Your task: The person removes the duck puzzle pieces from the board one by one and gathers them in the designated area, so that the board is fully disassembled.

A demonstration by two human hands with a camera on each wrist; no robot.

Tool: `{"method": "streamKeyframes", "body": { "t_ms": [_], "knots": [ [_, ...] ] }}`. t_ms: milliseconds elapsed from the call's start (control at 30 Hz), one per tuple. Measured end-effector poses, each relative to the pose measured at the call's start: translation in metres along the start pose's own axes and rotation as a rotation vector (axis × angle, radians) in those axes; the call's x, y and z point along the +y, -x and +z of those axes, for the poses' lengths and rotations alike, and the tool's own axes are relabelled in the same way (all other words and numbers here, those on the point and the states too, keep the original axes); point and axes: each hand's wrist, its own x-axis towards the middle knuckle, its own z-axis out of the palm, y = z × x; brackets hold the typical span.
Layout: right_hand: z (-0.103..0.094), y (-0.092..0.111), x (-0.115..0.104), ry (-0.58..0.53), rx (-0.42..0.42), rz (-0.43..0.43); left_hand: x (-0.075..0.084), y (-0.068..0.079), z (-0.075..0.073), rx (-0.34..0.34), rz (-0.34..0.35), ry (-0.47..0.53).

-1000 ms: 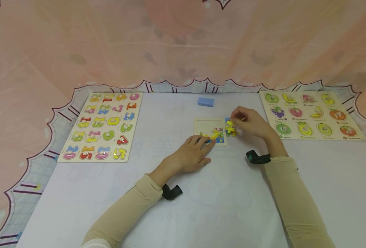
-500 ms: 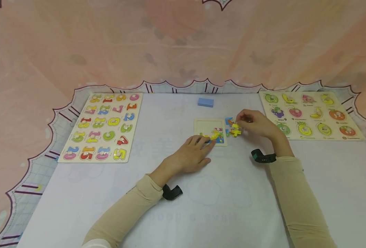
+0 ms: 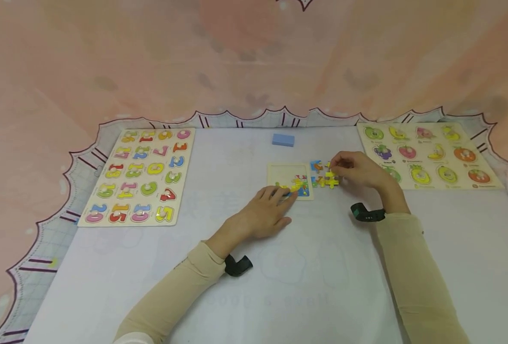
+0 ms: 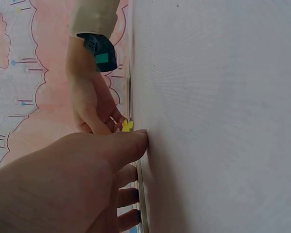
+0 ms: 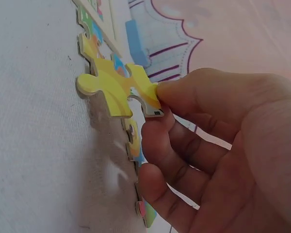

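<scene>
My right hand [image 3: 354, 169] pinches a yellow jigsaw piece [image 5: 111, 87] between thumb and fingers, its far end tilted up to the camera in the right wrist view. Other loose jigsaw pieces [image 3: 317, 166] lie beside and partly beneath it, just right of a small square wooden puzzle tray [image 3: 281, 170]. Several fitted pieces [image 3: 302, 185] fill the tray's near right part. My left hand [image 3: 262, 215] lies with spread fingers over the tray's near left edge, covering some of the pieces there. In the left wrist view, its thumb [image 4: 128, 145] hides much of the tray.
A number puzzle board [image 3: 137, 177] lies on the left of the white table. On the right is a fruit puzzle board [image 3: 430, 160], partly behind my right hand. A blue block [image 3: 283, 140] sits beyond the tray, near the back edge.
My right hand has moved right with the yellow piece, away from the tray, so more loose pieces show beside it. My left hand has stayed on the tray.
</scene>
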Motion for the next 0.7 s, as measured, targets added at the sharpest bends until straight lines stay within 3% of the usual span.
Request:
{"method": "streamKeyframes", "body": {
  "t_ms": [267,700],
  "knots": [
    [-0.0057,0.0020,0.0001,0.057,-0.011,0.040,-0.0022,-0.0017,-0.0016,0.022,0.020,0.014],
    [0.0013,0.0000,0.0019,0.090,-0.022,0.072,-0.0017,0.0006,0.0015,0.017,0.007,0.003]
  ]
}}
